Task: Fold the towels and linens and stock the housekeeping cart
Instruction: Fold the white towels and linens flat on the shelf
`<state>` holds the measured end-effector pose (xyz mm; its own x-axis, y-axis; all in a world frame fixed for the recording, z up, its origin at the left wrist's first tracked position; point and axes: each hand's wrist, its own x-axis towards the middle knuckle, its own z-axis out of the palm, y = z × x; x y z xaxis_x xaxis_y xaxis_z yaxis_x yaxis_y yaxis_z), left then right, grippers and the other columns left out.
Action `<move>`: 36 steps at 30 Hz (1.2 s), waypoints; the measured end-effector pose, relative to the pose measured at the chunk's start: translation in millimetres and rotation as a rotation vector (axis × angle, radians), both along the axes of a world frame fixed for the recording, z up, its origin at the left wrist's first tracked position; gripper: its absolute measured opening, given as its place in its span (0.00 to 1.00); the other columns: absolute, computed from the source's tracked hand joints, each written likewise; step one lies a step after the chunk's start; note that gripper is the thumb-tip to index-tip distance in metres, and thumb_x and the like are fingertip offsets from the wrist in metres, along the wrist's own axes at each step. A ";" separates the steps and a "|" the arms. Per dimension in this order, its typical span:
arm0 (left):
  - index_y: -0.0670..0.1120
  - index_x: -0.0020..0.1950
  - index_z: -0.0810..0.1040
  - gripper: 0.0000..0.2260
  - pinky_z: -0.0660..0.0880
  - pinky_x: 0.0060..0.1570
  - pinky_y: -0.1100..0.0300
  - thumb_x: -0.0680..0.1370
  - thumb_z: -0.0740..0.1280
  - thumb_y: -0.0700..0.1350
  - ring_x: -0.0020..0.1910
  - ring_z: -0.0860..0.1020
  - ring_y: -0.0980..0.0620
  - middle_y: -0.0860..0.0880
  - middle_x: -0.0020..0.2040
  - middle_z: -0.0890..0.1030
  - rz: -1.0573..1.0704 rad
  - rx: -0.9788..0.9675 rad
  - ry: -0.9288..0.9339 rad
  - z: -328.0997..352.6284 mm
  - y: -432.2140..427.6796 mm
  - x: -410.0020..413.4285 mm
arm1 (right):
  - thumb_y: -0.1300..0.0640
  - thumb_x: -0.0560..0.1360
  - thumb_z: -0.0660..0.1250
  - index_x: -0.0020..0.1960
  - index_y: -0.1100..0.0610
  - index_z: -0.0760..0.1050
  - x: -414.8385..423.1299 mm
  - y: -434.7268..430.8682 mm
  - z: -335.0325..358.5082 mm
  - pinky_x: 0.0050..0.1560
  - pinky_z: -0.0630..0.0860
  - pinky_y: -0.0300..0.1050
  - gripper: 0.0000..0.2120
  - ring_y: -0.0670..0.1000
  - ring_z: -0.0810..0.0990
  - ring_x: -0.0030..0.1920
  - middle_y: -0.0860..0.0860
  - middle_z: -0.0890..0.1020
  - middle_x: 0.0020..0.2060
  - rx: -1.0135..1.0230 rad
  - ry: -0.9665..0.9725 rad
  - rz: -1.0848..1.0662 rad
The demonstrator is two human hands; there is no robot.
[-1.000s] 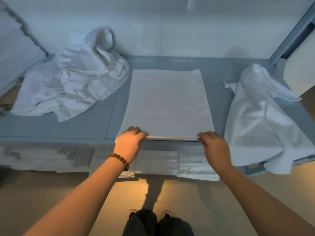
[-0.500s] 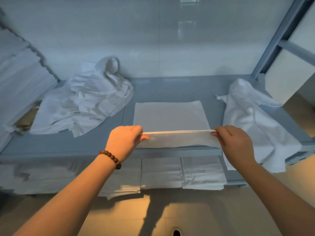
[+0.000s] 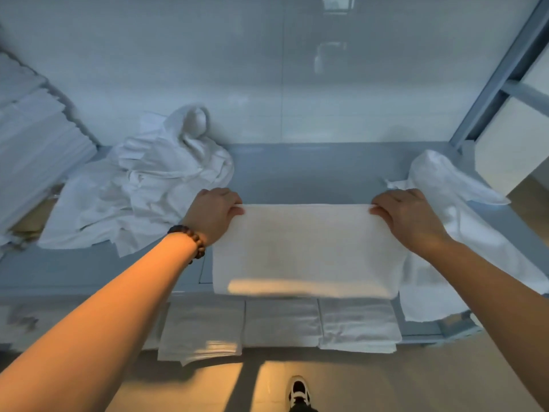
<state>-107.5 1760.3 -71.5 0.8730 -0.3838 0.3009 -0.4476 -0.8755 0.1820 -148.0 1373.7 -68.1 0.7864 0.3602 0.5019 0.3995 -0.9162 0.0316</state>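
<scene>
Both hands are on the towel [image 3: 306,251]: the left hand [image 3: 215,214] pinches one far corner, the right hand [image 3: 407,218] the other, fingers curled tight over the edge. That wide, even grip looks meant to keep the edge taut and square so the layers line up. The towel sits mid-surface on the grey shelf [image 3: 312,171], with its folded side at the front lip. A crumpled heap [image 3: 142,188] waits on the left and another loose towel [image 3: 445,203] on the right, probably next. Folded stacks [image 3: 282,322] sit below.
</scene>
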 end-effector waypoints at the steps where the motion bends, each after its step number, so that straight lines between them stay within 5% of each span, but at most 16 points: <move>1: 0.42 0.54 0.79 0.09 0.63 0.53 0.53 0.81 0.63 0.45 0.53 0.76 0.43 0.44 0.51 0.80 0.014 0.016 -0.005 -7.6 -3.6 14.5 | 0.62 0.74 0.70 0.45 0.63 0.79 16.3 -4.1 -6.8 0.48 0.74 0.57 0.03 0.62 0.80 0.40 0.58 0.82 0.39 0.000 0.046 -0.025; 6: 0.46 0.54 0.75 0.08 0.63 0.53 0.54 0.82 0.58 0.47 0.53 0.74 0.45 0.46 0.51 0.79 0.095 0.104 0.091 -52.5 -27.8 82.8 | 0.52 0.80 0.59 0.53 0.56 0.76 100.1 -14.6 -52.5 0.55 0.66 0.52 0.10 0.56 0.77 0.54 0.53 0.81 0.48 -0.121 0.307 -0.192; 14: 0.47 0.55 0.71 0.05 0.63 0.51 0.54 0.82 0.57 0.42 0.51 0.76 0.43 0.46 0.48 0.80 0.194 0.141 0.232 -124.6 -50.9 135.1 | 0.53 0.81 0.55 0.49 0.49 0.72 154.4 -17.9 -119.2 0.53 0.64 0.51 0.08 0.55 0.77 0.53 0.51 0.81 0.46 -0.220 0.515 -0.290; 21: 0.47 0.52 0.71 0.07 0.65 0.50 0.52 0.82 0.54 0.41 0.47 0.77 0.44 0.46 0.48 0.81 0.224 0.182 0.229 -152.8 -51.3 148.0 | 0.54 0.81 0.54 0.51 0.50 0.71 162.1 -12.2 -141.9 0.52 0.64 0.50 0.08 0.55 0.75 0.54 0.51 0.78 0.48 -0.219 0.546 -0.287; 25: 0.46 0.55 0.72 0.10 0.65 0.51 0.54 0.78 0.55 0.38 0.46 0.73 0.47 0.49 0.47 0.77 0.315 0.287 0.187 -155.5 -60.4 146.0 | 0.55 0.80 0.56 0.59 0.52 0.72 157.9 -0.7 -151.2 0.62 0.61 0.56 0.10 0.56 0.71 0.58 0.53 0.77 0.54 -0.326 0.451 -0.404; 28: 0.46 0.62 0.71 0.13 0.64 0.60 0.49 0.78 0.58 0.40 0.57 0.71 0.44 0.45 0.57 0.74 0.402 0.205 0.109 -149.8 -72.8 127.4 | 0.58 0.76 0.64 0.60 0.58 0.74 140.1 16.5 -147.2 0.65 0.61 0.63 0.13 0.61 0.72 0.58 0.60 0.76 0.56 -0.137 0.285 -0.498; 31: 0.47 0.66 0.72 0.15 0.60 0.67 0.45 0.80 0.59 0.45 0.65 0.68 0.42 0.44 0.66 0.72 0.199 0.049 0.092 -149.9 -97.0 86.9 | 0.57 0.72 0.70 0.54 0.59 0.77 100.7 37.4 -153.5 0.59 0.69 0.63 0.12 0.63 0.75 0.54 0.61 0.78 0.54 -0.045 0.155 -0.502; 33: 0.50 0.72 0.68 0.18 0.53 0.71 0.41 0.82 0.56 0.51 0.72 0.62 0.42 0.44 0.74 0.65 0.078 0.073 0.212 -154.4 -113.2 64.4 | 0.54 0.73 0.69 0.58 0.57 0.76 77.5 44.0 -162.4 0.61 0.65 0.68 0.15 0.64 0.72 0.61 0.61 0.75 0.61 -0.009 0.264 -0.512; 36: 0.56 0.78 0.50 0.25 0.42 0.72 0.37 0.81 0.46 0.60 0.78 0.45 0.44 0.49 0.80 0.47 0.057 0.209 0.423 -171.9 -119.2 55.1 | 0.45 0.80 0.56 0.72 0.47 0.65 67.1 36.5 -175.0 0.70 0.47 0.70 0.22 0.59 0.53 0.76 0.56 0.58 0.76 0.062 0.549 -0.595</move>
